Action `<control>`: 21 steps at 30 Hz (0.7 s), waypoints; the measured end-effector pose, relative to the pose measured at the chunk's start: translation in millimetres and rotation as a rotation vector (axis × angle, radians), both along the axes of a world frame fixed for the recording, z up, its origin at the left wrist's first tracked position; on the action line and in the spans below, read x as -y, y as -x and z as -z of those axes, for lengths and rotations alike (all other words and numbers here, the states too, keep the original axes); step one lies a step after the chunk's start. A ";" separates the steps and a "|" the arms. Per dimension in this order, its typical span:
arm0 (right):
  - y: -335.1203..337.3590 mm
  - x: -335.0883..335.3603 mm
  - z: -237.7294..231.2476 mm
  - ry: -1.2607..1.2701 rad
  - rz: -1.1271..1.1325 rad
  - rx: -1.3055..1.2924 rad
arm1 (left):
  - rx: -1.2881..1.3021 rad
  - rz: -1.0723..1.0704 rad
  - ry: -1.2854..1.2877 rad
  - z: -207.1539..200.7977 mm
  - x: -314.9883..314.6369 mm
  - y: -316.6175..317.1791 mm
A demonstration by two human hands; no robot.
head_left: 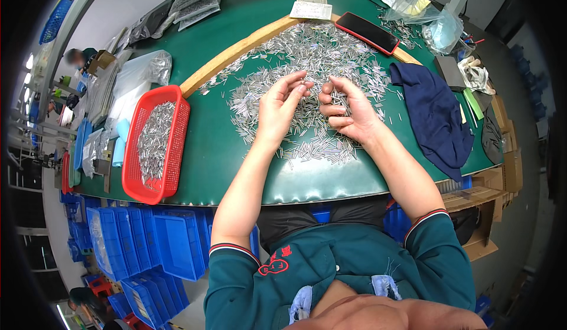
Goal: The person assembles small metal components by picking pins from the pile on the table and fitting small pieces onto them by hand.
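Note:
A wide heap of short, thin metal pins (pixel 319 52) is spread over the green table in front of me. Above the heap's middle, my left hand (pixel 279 107) has its thumb and fingers closed in a pinch; whatever lies between the fingertips is too small to make out. Close beside it, my right hand (pixel 354 113) is turned partly palm up with curled fingers. Several loose pins show inside those fingers. The two hands' fingertips face each other with a small gap between.
A red plastic basket (pixel 176 153) holding more pins stands at the left. Wooden strips (pixel 236 49) border the heap's far side, with a red-edged phone (pixel 367 33) on the right one. Dark blue cloth (pixel 434 114) lies at the right. Blue bins (pixel 180 244) stand below the table edge.

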State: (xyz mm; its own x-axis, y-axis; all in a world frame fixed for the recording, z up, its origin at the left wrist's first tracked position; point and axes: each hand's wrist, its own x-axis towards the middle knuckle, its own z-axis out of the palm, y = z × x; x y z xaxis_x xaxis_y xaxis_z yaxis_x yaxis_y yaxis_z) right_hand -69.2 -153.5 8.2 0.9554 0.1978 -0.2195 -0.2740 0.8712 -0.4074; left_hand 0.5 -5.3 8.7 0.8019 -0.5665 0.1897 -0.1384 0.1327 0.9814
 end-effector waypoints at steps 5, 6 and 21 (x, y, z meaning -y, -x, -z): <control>2.3 -10.7 -6.0 0.399 0.104 -0.078 | 0.276 -0.111 -0.148 1.3 0.8 4.6; 1.9 -10.1 -2.6 0.440 0.108 -0.041 | 0.381 -0.133 -0.183 1.8 1.6 5.0; 0.1 -13.4 5.9 0.648 0.192 -0.006 | 0.758 -0.219 -0.191 12.0 7.6 6.2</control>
